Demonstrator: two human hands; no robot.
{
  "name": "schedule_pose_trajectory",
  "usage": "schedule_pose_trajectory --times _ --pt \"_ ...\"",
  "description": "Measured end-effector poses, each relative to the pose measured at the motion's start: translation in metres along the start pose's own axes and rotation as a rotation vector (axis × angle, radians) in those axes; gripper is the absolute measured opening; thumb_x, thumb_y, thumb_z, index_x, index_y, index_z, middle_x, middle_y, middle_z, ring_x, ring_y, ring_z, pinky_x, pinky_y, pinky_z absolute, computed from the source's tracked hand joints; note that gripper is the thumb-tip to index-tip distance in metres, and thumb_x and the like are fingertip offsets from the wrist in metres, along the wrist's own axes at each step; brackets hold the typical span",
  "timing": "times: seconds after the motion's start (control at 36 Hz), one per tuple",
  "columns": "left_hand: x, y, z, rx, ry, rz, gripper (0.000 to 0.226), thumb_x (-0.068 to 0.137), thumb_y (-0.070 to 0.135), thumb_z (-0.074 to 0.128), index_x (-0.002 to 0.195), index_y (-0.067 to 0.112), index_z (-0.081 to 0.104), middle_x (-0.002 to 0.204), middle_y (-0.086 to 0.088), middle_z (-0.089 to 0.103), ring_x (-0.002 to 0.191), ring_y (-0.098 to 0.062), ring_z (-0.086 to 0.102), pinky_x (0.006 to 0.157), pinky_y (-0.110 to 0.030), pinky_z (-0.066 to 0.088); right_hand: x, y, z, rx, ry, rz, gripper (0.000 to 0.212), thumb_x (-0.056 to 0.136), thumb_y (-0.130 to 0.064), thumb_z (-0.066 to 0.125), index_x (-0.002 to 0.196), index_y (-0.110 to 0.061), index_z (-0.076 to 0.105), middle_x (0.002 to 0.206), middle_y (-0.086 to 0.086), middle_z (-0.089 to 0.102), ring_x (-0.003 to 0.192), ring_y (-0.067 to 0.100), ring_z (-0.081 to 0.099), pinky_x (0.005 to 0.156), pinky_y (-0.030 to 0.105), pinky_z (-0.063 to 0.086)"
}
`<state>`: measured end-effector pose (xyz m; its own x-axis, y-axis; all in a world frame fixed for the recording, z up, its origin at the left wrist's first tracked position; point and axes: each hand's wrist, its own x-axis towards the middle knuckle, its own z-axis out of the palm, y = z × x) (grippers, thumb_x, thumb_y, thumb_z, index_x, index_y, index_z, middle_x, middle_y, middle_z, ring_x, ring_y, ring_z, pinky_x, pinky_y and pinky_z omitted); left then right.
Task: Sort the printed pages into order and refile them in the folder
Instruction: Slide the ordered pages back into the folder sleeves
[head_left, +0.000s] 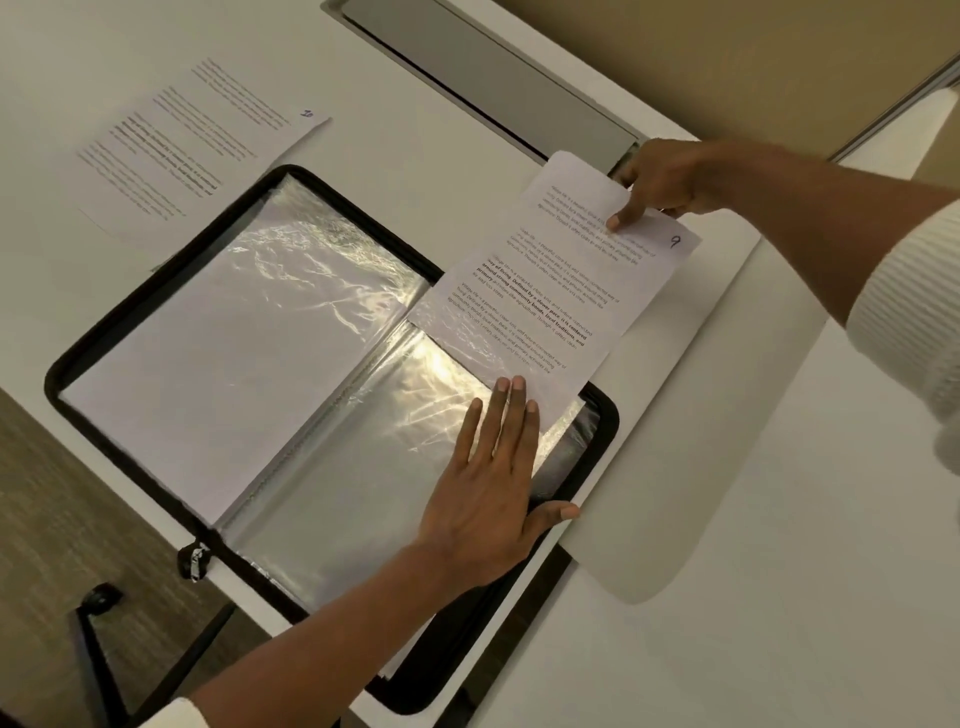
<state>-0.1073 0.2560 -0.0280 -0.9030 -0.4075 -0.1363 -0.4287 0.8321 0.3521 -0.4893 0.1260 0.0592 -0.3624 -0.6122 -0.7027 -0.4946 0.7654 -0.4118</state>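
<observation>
Page 9 (561, 280), half inside a sleeve (395, 467) of the folder (72, 374) open at the table (779, 519)'s near edge; right hand (660, 182) pinches its top, left hand (488, 478) flat on the sleeve.

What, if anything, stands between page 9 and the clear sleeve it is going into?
No separate object. Page 9, pinched by the right hand, already has its lower end inside the clear sleeve. Only the left hand lies flat on that sleeve, fingertips at the page's leading edge, possibly pinching it closed.
</observation>
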Motion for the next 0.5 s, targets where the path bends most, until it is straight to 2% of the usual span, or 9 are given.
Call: schedule_pose_trajectory --times 0.06,0.11,0.17,0.22,0.25,0.36,0.44,0.5 --pt "0.001 0.000 -0.001 -0.027 0.029 -0.016 0.099 0.103 0.074 0.024 0.167 0.002 0.003 0.173 -0.020 -0.016 0.161 -0.032 -0.018 0.131 -0.055 0.010 0.003 0.000 0.002 -0.013 0.008 -0.009 0.039 0.087 -0.004 0.082 0.125 -0.006 0.072 0.115 0.006 0.075 0.105 0.029 0.071 0.092 0.043 0.057" --pt "0.007 -0.001 -0.006 -0.096 0.086 -0.062 0.084 0.108 0.067 0.026 0.166 0.005 0.024 0.176 -0.019 -0.002 0.163 -0.030 -0.010 0.131 -0.054 0.012 0.007 0.001 0.003 -0.019 0.025 -0.032 0.040 0.087 -0.005 0.082 0.126 -0.006 0.071 0.119 0.008 0.074 0.106 0.032 0.071 0.091 0.043 0.057" --pt "0.019 -0.005 -0.014 -0.130 0.175 -0.069 0.060 0.112 0.051 0.038 0.152 0.009 0.048 0.170 -0.018 0.027 0.162 -0.032 0.012 0.129 -0.053 0.022 0.009 0.002 0.004 -0.026 0.025 -0.049 0.039 0.087 -0.006 0.082 0.125 -0.006 0.072 0.120 0.007 0.074 0.106 0.032 0.071 0.090 0.042 0.057" --pt "0.036 -0.012 -0.021 -0.124 0.235 -0.033 0.039 0.107 0.036 0.055 0.136 0.010 0.060 0.149 -0.015 0.055 0.149 -0.034 0.040 0.120 -0.054 0.037 0.010 0.004 0.004 -0.035 0.019 -0.060 0.038 0.087 -0.006 0.083 0.124 -0.007 0.072 0.120 0.007 0.074 0.108 0.033 0.071 0.091 0.043 0.057" --pt "0.045 -0.015 -0.025 -0.131 0.246 -0.017 0.035 0.104 0.032 0.062 0.130 0.009 0.063 0.139 -0.014 0.062 0.140 -0.034 0.048 0.116 -0.052 0.042 0.010 0.005 0.004 -0.034 0.019 -0.063 0.038 0.087 -0.007 0.083 0.123 -0.008 0.073 0.120 0.007 0.074 0.108 0.033 0.071 0.092 0.043 0.058" --pt "0.079 -0.021 -0.042 -0.012 0.202 0.060 0.039 0.096 0.037 0.069 0.126 0.011 0.066 0.135 -0.011 0.061 0.129 -0.031 0.053 0.107 -0.046 0.043 0.011 0.006 0.003 0.020 0.022 -0.075 0.038 0.085 -0.005 0.084 0.122 -0.008 0.073 0.123 0.007 0.073 0.109 0.032 0.071 0.093 0.042 0.057" --pt "0.099 -0.020 -0.051 0.055 0.116 0.114 0.035 0.099 0.044 0.065 0.118 0.015 0.068 0.113 -0.003 0.070 0.108 -0.026 0.062 0.103 -0.045 0.042 0.010 0.007 0.002 0.028 0.023 -0.081 0.037 0.084 -0.005 0.085 0.119 -0.009 0.074 0.123 0.007 0.074 0.109 0.031 0.071 0.092 0.041 0.057" --pt "0.109 -0.019 -0.055 0.094 0.040 0.105 0.034 0.101 0.047 0.060 0.118 0.018 0.067 0.108 0.000 0.072 0.102 -0.023 0.063 0.101 -0.043 0.041 0.010 0.008 0.000 0.033 0.016 -0.077 0.036 0.084 -0.005 0.085 0.118 -0.009 0.074 0.120 0.008 0.075 0.110 0.031 0.071 0.090 0.040 0.057"
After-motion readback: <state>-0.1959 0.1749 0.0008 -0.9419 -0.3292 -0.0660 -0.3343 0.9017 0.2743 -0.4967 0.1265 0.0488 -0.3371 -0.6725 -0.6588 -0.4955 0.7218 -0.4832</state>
